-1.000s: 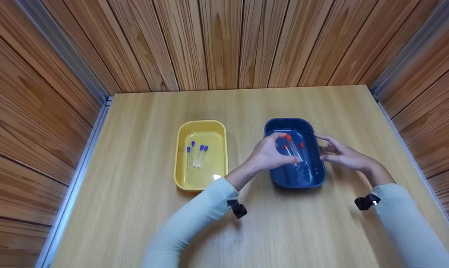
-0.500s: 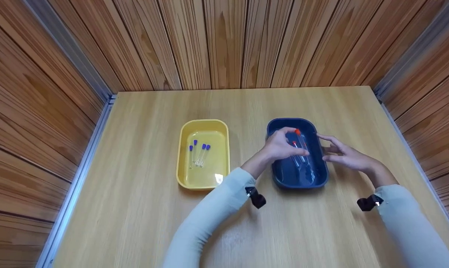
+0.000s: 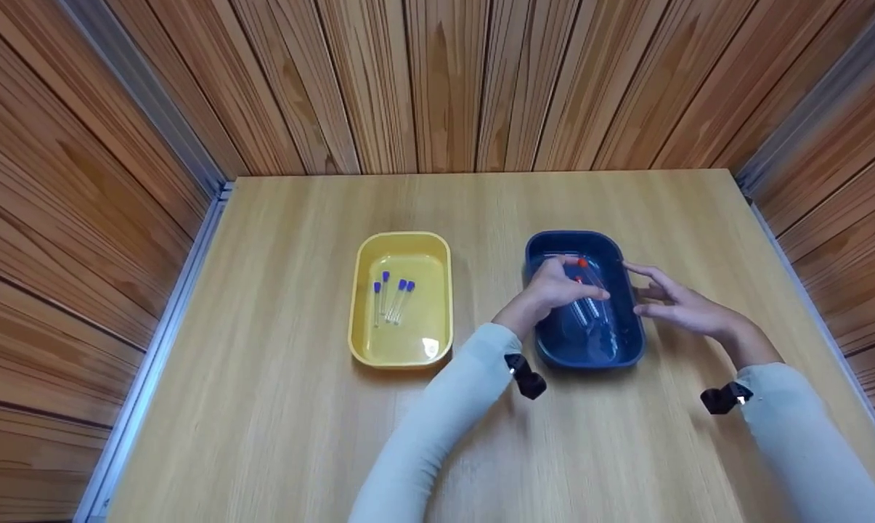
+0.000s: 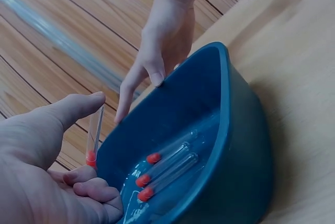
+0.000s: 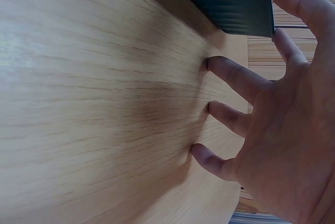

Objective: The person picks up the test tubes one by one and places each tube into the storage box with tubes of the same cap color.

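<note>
In the head view my left hand (image 3: 562,285) is over the dark blue tray (image 3: 624,319), pinching a clear test tube with a red cap (image 4: 95,132) between thumb and fingers. Below it, on the tray floor, lie three more red-capped test tubes (image 4: 170,176), side by side in the left wrist view. My right hand (image 3: 680,305) is at the tray's right side. Its thumb and a finger touch the rim, while the other fingertips rest on the table, as the right wrist view shows (image 5: 282,124).
A yellow tray (image 3: 364,341) with several purple-capped tubes (image 3: 393,299) stands left of the blue one on the wooden table (image 3: 277,349). Plank walls (image 3: 444,87) enclose the table's back and sides.
My left hand has moved right across the blue tray with the red-capped test tube still pinched. My right hand keeps its place at the tray's side. The head view has shifted slightly.
</note>
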Demonstrator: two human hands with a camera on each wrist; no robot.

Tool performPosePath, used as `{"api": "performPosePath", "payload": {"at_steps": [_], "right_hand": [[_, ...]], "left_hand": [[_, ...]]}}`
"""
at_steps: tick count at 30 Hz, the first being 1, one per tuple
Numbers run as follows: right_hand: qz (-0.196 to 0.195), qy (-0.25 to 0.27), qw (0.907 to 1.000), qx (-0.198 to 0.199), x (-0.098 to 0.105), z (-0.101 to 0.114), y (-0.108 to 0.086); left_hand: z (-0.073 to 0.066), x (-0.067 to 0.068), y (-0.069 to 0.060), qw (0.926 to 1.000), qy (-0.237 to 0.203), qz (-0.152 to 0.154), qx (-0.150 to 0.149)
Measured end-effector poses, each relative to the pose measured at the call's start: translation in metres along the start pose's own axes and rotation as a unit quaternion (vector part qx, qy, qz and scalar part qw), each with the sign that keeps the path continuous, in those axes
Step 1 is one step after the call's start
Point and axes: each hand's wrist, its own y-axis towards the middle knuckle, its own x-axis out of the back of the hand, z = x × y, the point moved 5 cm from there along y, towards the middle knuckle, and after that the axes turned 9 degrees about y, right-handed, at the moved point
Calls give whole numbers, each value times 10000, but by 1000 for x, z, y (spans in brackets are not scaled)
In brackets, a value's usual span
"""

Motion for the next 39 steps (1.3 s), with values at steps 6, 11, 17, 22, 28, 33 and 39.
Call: {"api": "performPosePath", "payload": {"at_steps": [6,11,17,22,28,33,39], "right_hand": [[-3,-77,9998,184,0,1,0],[-20,-98,9998,178,-1,1,0],[-43,-156,9998,147,0,1,0],[-5,-126,9998,158,1,1,0],[153,-129,9989,424,6,-7,2],[123,-131,9992,358,5,-6,2],[-9,-63,10000,-13,1,1,3]], "left_hand": [[0,-9,3,9999,64,-67,125],[1,-15,8,9996,-45,-166,232],[6,-20,23,9987,-56,-337,374],[9,-23,41,9982,224,-422,369],[13,-31,70,9962,509,-463,538],[16,-35,79,9924,1010,-594,383],[18,-37,79,9847,1500,-879,108]]}}
